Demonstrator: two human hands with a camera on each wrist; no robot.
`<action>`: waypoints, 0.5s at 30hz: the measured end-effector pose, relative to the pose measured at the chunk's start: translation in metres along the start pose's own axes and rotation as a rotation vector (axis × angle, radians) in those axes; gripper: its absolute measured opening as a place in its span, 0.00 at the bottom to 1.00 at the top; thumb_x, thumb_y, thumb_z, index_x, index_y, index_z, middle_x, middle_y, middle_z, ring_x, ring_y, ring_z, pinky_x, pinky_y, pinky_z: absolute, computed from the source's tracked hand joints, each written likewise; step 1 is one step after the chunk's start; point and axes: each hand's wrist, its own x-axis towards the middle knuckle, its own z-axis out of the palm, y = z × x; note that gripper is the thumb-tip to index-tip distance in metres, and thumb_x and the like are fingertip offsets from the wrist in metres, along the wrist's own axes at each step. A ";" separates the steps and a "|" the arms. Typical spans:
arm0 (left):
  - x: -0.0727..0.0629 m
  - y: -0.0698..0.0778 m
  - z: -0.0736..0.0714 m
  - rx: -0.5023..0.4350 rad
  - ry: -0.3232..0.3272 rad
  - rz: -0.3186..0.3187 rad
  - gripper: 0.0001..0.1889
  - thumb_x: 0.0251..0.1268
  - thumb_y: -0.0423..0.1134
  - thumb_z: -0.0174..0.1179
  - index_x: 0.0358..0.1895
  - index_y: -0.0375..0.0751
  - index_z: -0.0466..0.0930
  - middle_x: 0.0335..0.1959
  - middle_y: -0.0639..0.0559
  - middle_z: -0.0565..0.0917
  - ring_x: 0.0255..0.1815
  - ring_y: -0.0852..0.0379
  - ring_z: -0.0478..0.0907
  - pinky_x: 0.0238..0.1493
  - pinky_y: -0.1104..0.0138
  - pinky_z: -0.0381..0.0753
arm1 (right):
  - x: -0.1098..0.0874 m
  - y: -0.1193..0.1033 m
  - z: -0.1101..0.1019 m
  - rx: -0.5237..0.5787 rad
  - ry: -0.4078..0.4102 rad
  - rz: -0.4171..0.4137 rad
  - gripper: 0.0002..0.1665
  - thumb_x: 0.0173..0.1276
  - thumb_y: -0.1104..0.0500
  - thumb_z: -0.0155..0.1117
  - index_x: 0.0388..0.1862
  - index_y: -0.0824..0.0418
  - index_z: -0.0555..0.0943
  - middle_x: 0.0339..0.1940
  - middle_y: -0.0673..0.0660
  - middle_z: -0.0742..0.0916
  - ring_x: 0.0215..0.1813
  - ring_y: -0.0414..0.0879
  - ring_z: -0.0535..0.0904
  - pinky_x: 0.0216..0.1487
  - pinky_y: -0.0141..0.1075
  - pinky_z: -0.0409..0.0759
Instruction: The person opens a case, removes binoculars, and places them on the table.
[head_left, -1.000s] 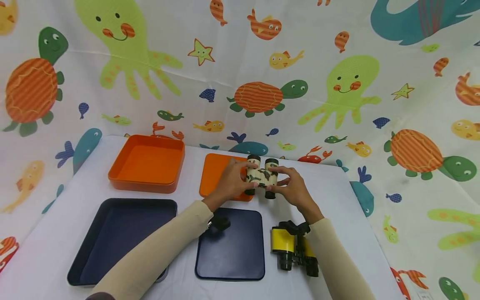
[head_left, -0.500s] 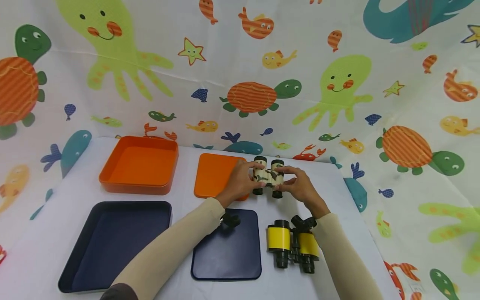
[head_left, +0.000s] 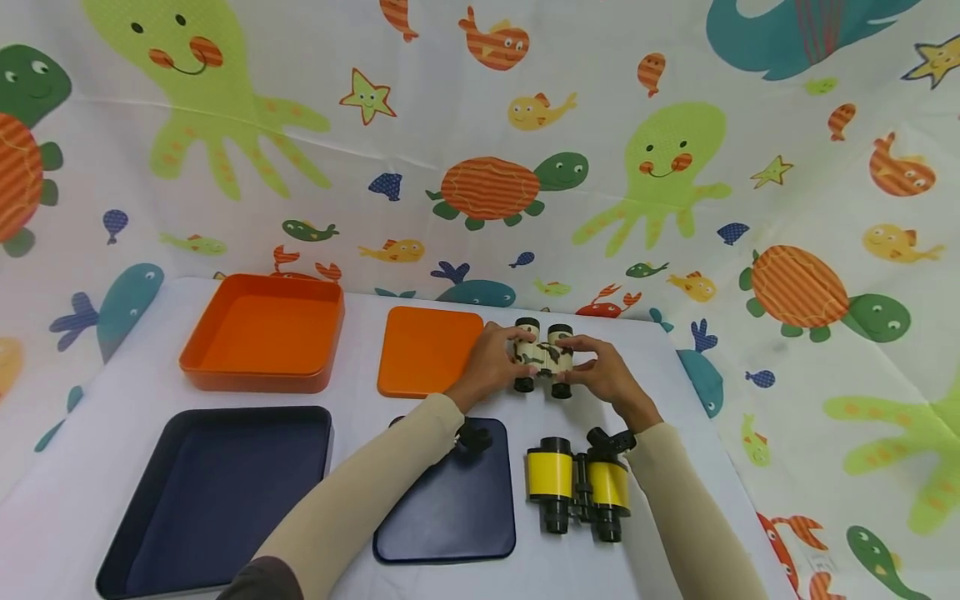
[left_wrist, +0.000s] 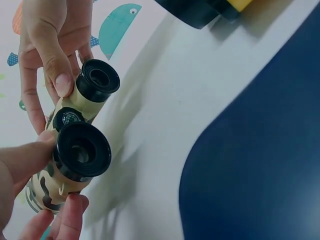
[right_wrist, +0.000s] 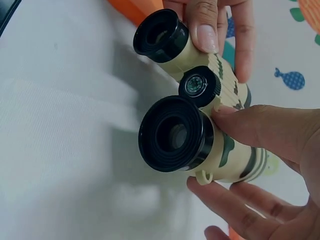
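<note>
Small camouflage binoculars (head_left: pixel 546 357) are held between both hands at the back of the white table, eyepieces toward me. My left hand (head_left: pixel 489 364) grips the left barrel, thumb on the near side. On the other barrel my right hand (head_left: pixel 606 377) has its thumb and fingers pinching the side. A little compass sits between the black eyepieces (right_wrist: pixel 172 135) in the right wrist view. Shadows under the binoculars (left_wrist: pixel 82 145) in the left wrist view suggest they are off the cloth, by how much I cannot tell.
Yellow and black binoculars (head_left: pixel 551 475) lie near my right forearm. An orange lid (head_left: pixel 423 350) lies left of the hands, a dark blue lid (head_left: pixel 465 517) nearer, partly under my left forearm. An orange box (head_left: pixel 262 379) and a dark blue box (head_left: pixel 225 500) stand left. Patterned cloth hangs behind.
Both hands have shifted the camouflage binoculars slightly right, away from the orange lid. The right sleeve uncovers more of the yellow binoculars. The head view has turned a little right.
</note>
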 end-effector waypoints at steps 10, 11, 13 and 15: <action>0.001 0.002 0.015 0.028 -0.005 -0.007 0.25 0.58 0.41 0.81 0.61 0.52 0.89 0.59 0.39 0.77 0.41 0.52 0.74 0.42 0.67 0.76 | -0.003 0.008 -0.004 -0.012 0.004 0.018 0.35 0.68 0.62 0.78 0.73 0.49 0.80 0.79 0.64 0.74 0.59 0.62 0.86 0.67 0.62 0.79; 0.001 0.003 0.016 0.026 -0.002 -0.006 0.25 0.59 0.41 0.81 0.61 0.52 0.89 0.59 0.39 0.77 0.43 0.51 0.74 0.44 0.66 0.77 | -0.003 0.009 -0.004 -0.013 0.007 0.018 0.35 0.68 0.63 0.78 0.73 0.50 0.80 0.79 0.64 0.74 0.59 0.62 0.86 0.67 0.62 0.79; 0.000 0.004 0.017 0.027 0.003 -0.007 0.25 0.59 0.41 0.81 0.62 0.52 0.88 0.59 0.39 0.77 0.45 0.51 0.74 0.47 0.65 0.78 | -0.002 0.010 -0.004 -0.011 0.013 0.021 0.35 0.67 0.63 0.78 0.72 0.50 0.80 0.79 0.64 0.74 0.59 0.62 0.86 0.68 0.63 0.79; 0.000 0.004 0.019 0.028 0.006 -0.007 0.25 0.60 0.41 0.80 0.62 0.52 0.88 0.59 0.40 0.77 0.47 0.50 0.74 0.49 0.63 0.79 | -0.001 0.012 -0.004 -0.006 0.016 0.026 0.35 0.67 0.64 0.78 0.72 0.50 0.80 0.79 0.64 0.74 0.58 0.62 0.86 0.69 0.63 0.78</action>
